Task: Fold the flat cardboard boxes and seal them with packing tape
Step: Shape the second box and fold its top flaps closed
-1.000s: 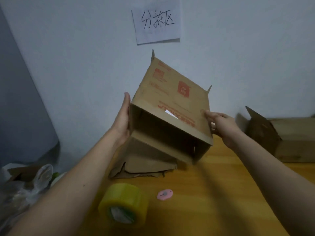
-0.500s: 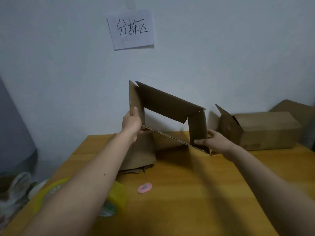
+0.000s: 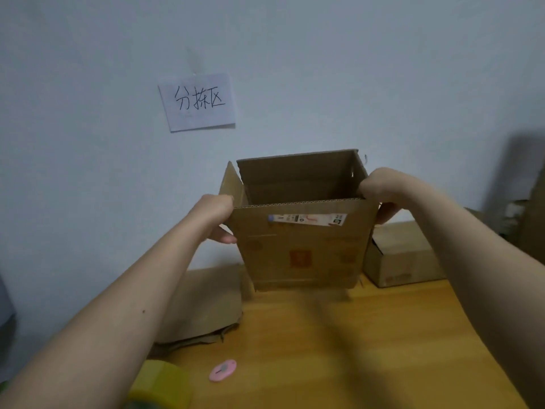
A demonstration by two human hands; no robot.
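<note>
Gripping the opened cardboard box [image 3: 300, 246] at its top corners | left hand [image 3: 216, 215] fingers curled round the left corner, thumb on the outside | right hand [image 3: 376, 187] fingers hooked over the right corner | box upright near the surface's [image 3: 339, 349] far edge | tape roll [image 3: 162, 385] at near-left edge, bare wood between.

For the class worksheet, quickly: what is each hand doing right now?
Left hand: grips the left edge of the opened brown cardboard box.
Right hand: grips the box's right top corner.
</note>
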